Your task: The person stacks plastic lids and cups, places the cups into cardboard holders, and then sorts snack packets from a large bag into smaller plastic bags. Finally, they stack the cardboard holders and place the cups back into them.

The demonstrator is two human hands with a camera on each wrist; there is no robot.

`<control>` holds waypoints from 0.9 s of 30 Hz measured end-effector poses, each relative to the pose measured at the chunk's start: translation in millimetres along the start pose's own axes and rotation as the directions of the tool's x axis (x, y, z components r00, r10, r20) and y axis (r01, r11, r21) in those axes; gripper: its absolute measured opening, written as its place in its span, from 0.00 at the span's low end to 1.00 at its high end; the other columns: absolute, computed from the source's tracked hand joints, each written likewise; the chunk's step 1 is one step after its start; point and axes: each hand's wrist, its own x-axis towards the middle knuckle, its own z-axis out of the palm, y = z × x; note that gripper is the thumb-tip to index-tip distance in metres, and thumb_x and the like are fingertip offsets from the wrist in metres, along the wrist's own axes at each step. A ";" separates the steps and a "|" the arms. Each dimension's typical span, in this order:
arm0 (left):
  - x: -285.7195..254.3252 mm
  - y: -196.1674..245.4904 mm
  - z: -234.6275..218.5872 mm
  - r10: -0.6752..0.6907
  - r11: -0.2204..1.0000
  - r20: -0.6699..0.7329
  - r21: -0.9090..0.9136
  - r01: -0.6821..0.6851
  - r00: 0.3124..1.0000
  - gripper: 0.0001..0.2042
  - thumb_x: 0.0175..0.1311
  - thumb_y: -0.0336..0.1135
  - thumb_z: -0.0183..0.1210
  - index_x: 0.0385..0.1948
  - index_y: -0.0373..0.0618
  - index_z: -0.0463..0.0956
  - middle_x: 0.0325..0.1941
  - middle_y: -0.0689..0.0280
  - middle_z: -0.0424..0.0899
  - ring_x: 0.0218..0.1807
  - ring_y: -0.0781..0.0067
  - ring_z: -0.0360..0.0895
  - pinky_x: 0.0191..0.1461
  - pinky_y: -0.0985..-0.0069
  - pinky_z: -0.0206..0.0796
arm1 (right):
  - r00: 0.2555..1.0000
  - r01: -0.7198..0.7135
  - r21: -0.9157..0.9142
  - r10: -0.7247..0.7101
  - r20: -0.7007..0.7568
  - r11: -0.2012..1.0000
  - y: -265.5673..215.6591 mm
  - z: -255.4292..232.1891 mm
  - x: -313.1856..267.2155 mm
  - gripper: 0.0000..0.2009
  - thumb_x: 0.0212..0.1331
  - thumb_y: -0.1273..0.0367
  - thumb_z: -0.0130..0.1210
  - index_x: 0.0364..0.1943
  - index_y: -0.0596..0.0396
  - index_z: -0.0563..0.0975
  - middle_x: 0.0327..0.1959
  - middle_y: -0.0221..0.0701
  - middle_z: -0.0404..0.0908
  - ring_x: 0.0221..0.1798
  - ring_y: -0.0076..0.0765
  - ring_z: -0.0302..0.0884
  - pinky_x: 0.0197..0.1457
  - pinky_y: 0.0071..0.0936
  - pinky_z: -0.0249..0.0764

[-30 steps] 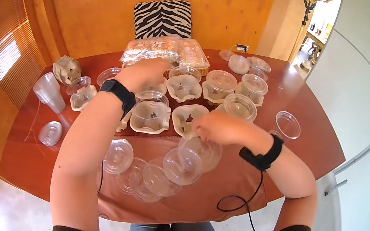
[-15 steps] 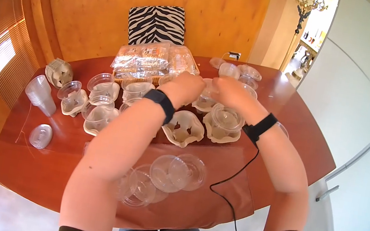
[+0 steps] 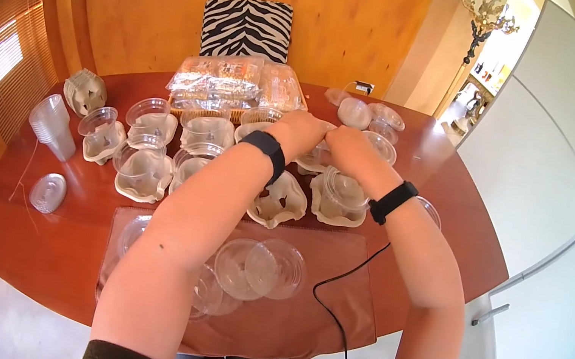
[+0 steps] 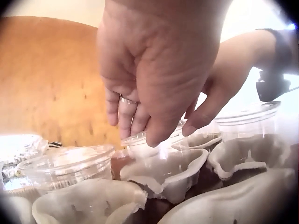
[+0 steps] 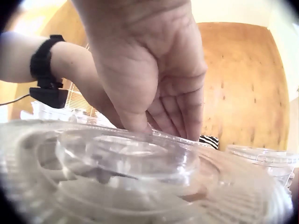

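My left hand [image 3: 299,134] and right hand [image 3: 358,152] meet over a clear plastic cup [image 3: 315,160] in a pulp cup carrier at the back of the group. In the left wrist view, my left thumb and fingers pinch the rim of its clear lid [image 4: 135,139], and the right thumb touches the same rim from the other side. The right wrist view shows my right thumb and fingers on that rim too, behind a nearer lidded cup [image 5: 126,158]. Much of the held cup is hidden by the hands.
Cups stand in several more pulp carriers [image 3: 142,186]. Loose clear lids [image 3: 277,270] lie on a brown cloth [image 3: 347,321] near the front edge. Stacked cups [image 3: 54,127], a lid stack [image 3: 48,193], stacked carriers [image 3: 85,92] and a basket of wrapped packages [image 3: 220,79] surround them.
My right hand has moved from the front carriers back to the cup. My left hand has shifted right to join it, and both hands are now at its rim.
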 end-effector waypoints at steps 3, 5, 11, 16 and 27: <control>2.2 1.3 -14.0 -0.019 1.000 0.187 0.002 0.019 0.982 0.11 0.59 0.31 0.48 0.40 0.52 0.78 0.36 0.56 0.84 0.41 0.54 0.81 0.44 0.64 0.72 | 0.999 -0.016 0.047 0.014 0.035 0.999 2.9 -1.1 1.1 0.08 0.48 0.69 0.59 0.29 0.59 0.81 0.32 0.45 0.82 0.38 0.48 0.81 0.43 0.39 0.76; 4.0 1.7 -18.6 -0.055 0.998 0.259 -0.028 0.064 0.964 0.14 0.62 0.33 0.47 0.46 0.57 0.77 0.39 0.56 0.84 0.43 0.54 0.80 0.47 0.64 0.72 | 0.999 -0.028 0.096 0.023 0.044 0.995 2.6 -3.5 -0.5 0.08 0.49 0.69 0.58 0.30 0.60 0.81 0.33 0.46 0.82 0.38 0.49 0.81 0.44 0.40 0.76; 6.8 4.5 -31.8 -0.186 0.950 0.346 -0.175 0.258 0.920 0.16 0.57 0.35 0.56 0.46 0.41 0.77 0.42 0.50 0.81 0.47 0.52 0.78 0.51 0.63 0.69 | 0.987 -0.106 0.107 0.091 0.136 0.989 0.3 -10.0 -0.5 0.08 0.52 0.71 0.53 0.32 0.61 0.80 0.35 0.47 0.81 0.40 0.50 0.80 0.45 0.41 0.75; 19.7 -18.7 1.3 -0.136 0.970 0.355 -0.142 0.197 0.925 0.19 0.54 0.36 0.61 0.48 0.40 0.76 0.44 0.51 0.81 0.48 0.52 0.78 0.52 0.63 0.69 | 0.987 -0.105 0.103 0.092 0.130 0.989 -3.3 -6.7 -0.2 0.09 0.53 0.73 0.50 0.32 0.61 0.80 0.35 0.49 0.81 0.40 0.50 0.81 0.44 0.40 0.76; 9.1 0.0 -16.5 -0.243 0.965 0.127 -0.069 0.253 0.962 0.42 0.48 0.41 0.68 0.67 0.48 0.53 0.63 0.49 0.66 0.60 0.50 0.69 0.62 0.55 0.58 | 0.980 -0.172 -0.212 0.144 -0.139 0.962 13.9 -18.8 3.5 0.08 0.53 0.73 0.50 0.27 0.61 0.80 0.30 0.49 0.81 0.36 0.50 0.81 0.41 0.39 0.77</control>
